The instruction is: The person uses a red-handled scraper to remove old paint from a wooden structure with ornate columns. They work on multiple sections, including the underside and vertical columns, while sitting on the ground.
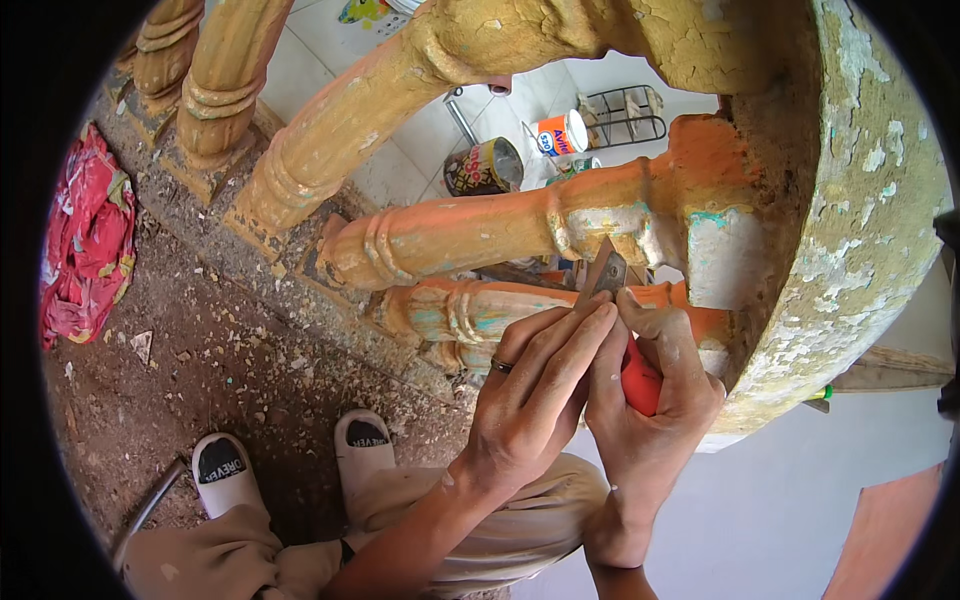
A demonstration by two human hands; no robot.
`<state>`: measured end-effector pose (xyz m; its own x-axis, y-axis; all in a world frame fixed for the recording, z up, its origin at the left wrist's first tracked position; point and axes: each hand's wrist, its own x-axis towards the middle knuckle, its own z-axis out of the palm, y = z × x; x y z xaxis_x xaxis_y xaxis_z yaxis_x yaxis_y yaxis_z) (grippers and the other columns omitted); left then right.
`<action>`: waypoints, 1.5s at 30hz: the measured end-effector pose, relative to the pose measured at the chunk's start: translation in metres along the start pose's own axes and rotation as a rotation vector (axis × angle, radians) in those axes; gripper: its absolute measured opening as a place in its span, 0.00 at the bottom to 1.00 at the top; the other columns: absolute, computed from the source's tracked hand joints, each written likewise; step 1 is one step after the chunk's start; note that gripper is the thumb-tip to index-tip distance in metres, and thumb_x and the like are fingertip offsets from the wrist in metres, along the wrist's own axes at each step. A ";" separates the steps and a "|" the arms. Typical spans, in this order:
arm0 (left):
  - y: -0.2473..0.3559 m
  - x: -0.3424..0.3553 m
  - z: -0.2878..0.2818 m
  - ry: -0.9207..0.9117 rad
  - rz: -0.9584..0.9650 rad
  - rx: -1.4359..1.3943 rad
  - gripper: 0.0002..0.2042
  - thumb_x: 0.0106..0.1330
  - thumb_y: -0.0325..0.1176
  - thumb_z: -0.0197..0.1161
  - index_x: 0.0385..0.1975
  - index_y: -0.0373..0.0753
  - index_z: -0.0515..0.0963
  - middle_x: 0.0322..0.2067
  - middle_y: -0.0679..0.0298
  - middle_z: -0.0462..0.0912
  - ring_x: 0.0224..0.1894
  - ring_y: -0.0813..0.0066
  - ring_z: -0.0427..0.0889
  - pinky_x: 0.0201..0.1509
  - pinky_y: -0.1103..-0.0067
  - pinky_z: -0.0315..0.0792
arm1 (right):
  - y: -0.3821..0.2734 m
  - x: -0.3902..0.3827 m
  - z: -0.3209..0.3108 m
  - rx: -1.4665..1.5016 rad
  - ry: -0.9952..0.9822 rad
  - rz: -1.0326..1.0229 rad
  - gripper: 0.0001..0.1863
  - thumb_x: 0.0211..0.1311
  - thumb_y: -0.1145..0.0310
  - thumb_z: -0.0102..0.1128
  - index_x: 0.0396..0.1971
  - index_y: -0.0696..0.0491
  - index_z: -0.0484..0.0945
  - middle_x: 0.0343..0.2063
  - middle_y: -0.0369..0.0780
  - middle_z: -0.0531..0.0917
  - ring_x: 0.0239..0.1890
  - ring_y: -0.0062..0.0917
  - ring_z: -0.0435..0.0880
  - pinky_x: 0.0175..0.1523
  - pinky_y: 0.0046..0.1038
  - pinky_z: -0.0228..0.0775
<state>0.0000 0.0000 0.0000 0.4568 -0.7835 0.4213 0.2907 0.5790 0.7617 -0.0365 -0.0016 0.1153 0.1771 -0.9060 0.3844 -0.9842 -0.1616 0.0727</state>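
My right hand is closed around the red handle of a paint scraper, its thumb up near the blade. My left hand, with a ring on one finger, presses its fingers together against the blade's base. The pointed metal blade meets the lower edge of a baluster, beside its ringed collar. Ochre and orange paint covers this baluster, with a bare whitish patch just above the blade tip. Behind my fingers another baluster shows turquoise and orange traces, partly hidden.
A thick railing with peeling paint curves down the right. Past the balusters stand a dark can, a white-and-orange tub and a black wire rack. A red cloth lies left; paint flakes litter the floor near my shoes.
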 end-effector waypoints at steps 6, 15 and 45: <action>0.001 0.003 0.003 -0.019 0.024 0.040 0.32 0.53 0.12 0.71 0.62 0.28 0.78 0.56 0.51 0.85 0.55 0.56 0.84 0.59 0.68 0.80 | 0.007 0.000 0.004 0.107 0.119 -0.003 0.13 0.58 0.80 0.72 0.43 0.55 0.87 0.20 0.40 0.82 0.20 0.18 0.78 0.29 0.22 0.72; 0.000 -0.003 0.007 0.034 0.036 0.049 0.30 0.55 0.12 0.71 0.61 0.29 0.79 0.55 0.52 0.86 0.53 0.58 0.85 0.57 0.70 0.81 | 0.008 -0.004 0.005 0.093 0.030 -0.031 0.09 0.62 0.82 0.69 0.42 0.59 0.85 0.26 0.41 0.87 0.28 0.17 0.84 0.38 0.20 0.77; -0.030 -0.003 -0.006 0.023 0.073 0.135 0.28 0.57 0.14 0.71 0.61 0.31 0.80 0.56 0.55 0.86 0.54 0.57 0.84 0.57 0.68 0.79 | 0.032 0.003 0.043 0.377 0.085 -0.043 0.05 0.65 0.78 0.70 0.40 0.60 0.86 0.25 0.40 0.89 0.27 0.10 0.82 0.35 0.17 0.75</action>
<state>-0.0051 -0.0133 -0.0269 0.4925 -0.7343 0.4673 0.1414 0.5973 0.7895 -0.0675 -0.0262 0.0794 0.2024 -0.8621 0.4646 -0.9055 -0.3454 -0.2464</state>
